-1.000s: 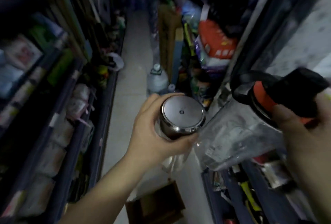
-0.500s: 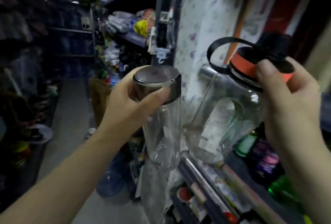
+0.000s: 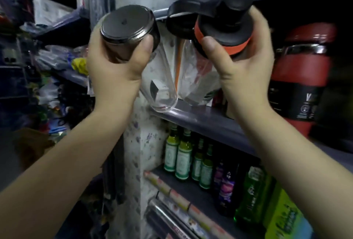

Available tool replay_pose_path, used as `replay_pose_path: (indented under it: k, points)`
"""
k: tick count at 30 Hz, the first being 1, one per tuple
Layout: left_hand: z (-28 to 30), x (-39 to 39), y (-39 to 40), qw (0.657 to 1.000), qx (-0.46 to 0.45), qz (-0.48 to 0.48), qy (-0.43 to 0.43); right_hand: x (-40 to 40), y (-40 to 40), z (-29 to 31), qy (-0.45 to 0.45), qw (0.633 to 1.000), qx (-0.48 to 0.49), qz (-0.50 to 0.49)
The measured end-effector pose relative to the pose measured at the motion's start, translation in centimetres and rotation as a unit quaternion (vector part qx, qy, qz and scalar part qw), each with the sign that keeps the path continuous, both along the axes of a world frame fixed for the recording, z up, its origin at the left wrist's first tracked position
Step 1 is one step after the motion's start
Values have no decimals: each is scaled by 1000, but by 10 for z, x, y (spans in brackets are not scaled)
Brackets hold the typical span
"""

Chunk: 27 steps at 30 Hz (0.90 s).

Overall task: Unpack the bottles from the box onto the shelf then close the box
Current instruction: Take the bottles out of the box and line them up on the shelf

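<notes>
Raised from the aisle to the shelf [image 3: 206, 118] edge, the left hand [image 3: 114, 62] grips a steel-capped glass bottle [image 3: 131, 28]; the right hand [image 3: 242, 62] clasps an orange-banded bottle [image 3: 221, 36], both bases now over the shelf's front edge.

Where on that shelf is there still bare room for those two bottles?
The shelf shows a bare strip along its front edge, between the patterned post and the red flask. That strip is where the steel-lidded bottle and the orange-ringed bottle hang. The shelf below is crowded.
</notes>
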State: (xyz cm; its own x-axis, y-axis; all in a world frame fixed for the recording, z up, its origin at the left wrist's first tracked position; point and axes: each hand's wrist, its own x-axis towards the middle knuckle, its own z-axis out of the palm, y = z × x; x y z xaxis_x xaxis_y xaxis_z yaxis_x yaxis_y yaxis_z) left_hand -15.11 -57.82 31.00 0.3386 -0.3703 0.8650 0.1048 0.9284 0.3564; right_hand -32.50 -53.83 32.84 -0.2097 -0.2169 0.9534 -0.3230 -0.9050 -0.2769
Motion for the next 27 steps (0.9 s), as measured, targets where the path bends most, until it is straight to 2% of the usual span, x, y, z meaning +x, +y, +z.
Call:
replay_pose_path:
  k: [6, 12, 22, 27]
  points:
    - [30, -18, -58, 999, -9, 22, -41, 0, -34, 5, -32, 996, 25, -75]
    - [32, -31, -119, 998, 60, -1, -36, 13, -71, 1, -87, 984, 60, -142]
    - [41, -41, -162, 989, 128, -23, -77, 16, -102, 27, -84, 958, 139, -237]
    - [54, -48, -183, 977, 171, -12, -126, 13, -119, 49, -60, 926, 226, -297]
